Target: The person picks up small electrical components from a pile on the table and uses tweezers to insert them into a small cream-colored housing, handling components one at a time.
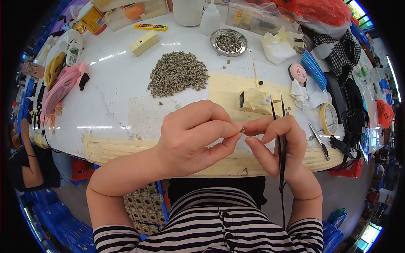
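My left hand [192, 141] pinches a tiny metal part [242, 130] between thumb and fingertips, near the table's front edge. Fingertips of my right hand [280, 143] come close to the same part; whether they touch it is hard to see. Tucked in that right hand is a pair of black tweezers [281, 173], its tips pointing away from me. Beyond my hands lies a heap of small metal parts [179, 74]. Just past the tweezer tips sits a block wrapped in masking tape [255, 101].
A round metal dish [214, 45] with more parts stands at the back, near a white squeeze bottle [210, 20]. To the right lie a tape roll [329, 119], a utility knife [319, 142] and black straps. A pink mesh pouch [63, 90] is at left; another person sits beyond.
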Tool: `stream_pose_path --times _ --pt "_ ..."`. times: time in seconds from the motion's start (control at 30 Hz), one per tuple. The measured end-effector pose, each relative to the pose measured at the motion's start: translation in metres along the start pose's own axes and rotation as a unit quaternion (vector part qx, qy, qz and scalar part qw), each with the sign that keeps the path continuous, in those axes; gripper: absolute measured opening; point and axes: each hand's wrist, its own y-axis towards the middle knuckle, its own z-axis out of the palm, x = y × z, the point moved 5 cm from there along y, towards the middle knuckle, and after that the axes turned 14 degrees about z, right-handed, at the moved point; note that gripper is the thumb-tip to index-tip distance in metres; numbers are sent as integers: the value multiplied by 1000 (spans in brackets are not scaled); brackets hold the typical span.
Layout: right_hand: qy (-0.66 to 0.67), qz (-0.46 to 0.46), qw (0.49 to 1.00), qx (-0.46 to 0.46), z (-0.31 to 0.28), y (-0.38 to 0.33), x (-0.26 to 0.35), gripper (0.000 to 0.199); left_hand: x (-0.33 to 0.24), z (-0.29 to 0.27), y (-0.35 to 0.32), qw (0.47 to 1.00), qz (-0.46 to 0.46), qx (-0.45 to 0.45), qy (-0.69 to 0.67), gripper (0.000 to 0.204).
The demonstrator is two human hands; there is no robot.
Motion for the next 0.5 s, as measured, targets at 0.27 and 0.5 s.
stream_pose_path --times 0.27,0.5 --pt "151 116 980 58 2 1 -9 25 -2 1 -1 1000 18 7 4 28" --pt "147 93 984 45 -1 2 -11 27 -3 1 0 1000 19 19 14 28"
